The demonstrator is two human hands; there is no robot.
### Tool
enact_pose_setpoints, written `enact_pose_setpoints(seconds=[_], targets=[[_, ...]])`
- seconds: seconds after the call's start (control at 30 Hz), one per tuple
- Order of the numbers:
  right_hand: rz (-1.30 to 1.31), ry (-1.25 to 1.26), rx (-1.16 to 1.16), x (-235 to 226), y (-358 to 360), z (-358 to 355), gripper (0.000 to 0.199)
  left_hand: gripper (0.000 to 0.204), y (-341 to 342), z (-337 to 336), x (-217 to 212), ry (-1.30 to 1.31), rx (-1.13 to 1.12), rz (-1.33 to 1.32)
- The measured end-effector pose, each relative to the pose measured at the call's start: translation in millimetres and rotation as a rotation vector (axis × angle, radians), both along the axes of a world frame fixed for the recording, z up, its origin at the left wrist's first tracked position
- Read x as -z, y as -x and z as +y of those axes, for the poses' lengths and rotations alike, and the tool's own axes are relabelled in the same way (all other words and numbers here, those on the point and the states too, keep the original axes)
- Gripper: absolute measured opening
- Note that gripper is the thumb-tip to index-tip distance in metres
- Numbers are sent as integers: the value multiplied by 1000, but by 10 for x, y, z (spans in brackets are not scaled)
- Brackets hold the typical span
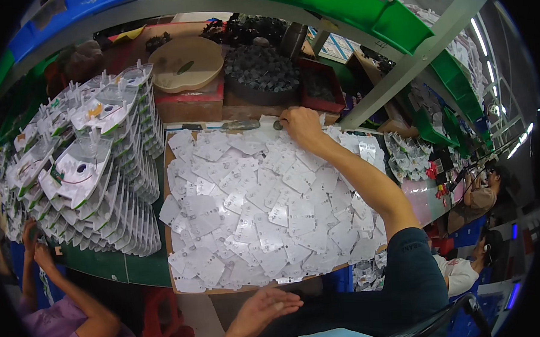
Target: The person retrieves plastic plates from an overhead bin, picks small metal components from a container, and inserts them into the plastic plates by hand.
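Observation:
My right hand [302,127] reaches to the far edge of a board covered with thin white plastic plates [247,205]. Its fingers are curled down beside a small round dark piece [278,125]; what they grip, if anything, is hidden. The plates are flat, irregular in outline with small holes, and overlap across nearly the whole board. My left hand [269,310] hovers in front of the board's near edge, palm turned inward. Its fingers are stretched out, with nothing in them.
Tall nested stacks of white housings [92,158] with green edges stand at the left. Behind the board are a round tan tray [187,63], a basin of dark small parts [263,72] and a red bin [321,88]. A metal post [399,84] rises at right. Co-workers sit on both sides.

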State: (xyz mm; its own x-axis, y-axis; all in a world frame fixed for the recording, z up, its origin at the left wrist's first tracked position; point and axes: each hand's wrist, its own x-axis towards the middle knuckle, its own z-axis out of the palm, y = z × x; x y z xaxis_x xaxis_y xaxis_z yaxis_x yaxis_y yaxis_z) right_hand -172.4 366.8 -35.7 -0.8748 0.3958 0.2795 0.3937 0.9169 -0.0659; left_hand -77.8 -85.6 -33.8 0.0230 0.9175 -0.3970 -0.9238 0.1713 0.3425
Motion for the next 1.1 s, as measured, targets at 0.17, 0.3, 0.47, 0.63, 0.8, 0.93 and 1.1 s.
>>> enact_pose_setpoints(seconds=[0.17, 0.3, 0.47, 0.63, 0.8, 0.93, 1.1], targets=[[-90, -62, 18, 161, 28, 60, 15, 21, 8, -19, 49, 37, 111, -35], [-122, -90, 58, 210, 49, 93, 16, 19, 10, 1, 63, 41, 138, -10], [-44, 103, 116, 60, 90, -7, 14, 23, -22, -36, 116, 39, 158, 47], [-38, 43, 136, 20, 78, 8, 16, 28, -19, -70, 109, 43, 221, 108], [-72, -104, 100, 126, 83, 36, 16, 30, -97, -89, 166, 58, 170, 39], [-101, -49, 110, 143, 95, 3, 16, 28, -138, -110, 189, 29, 148, -19], [-129, -31, 141, 136, 120, -9, 18, 28, -114, -113, 107, 42, 190, 50]])
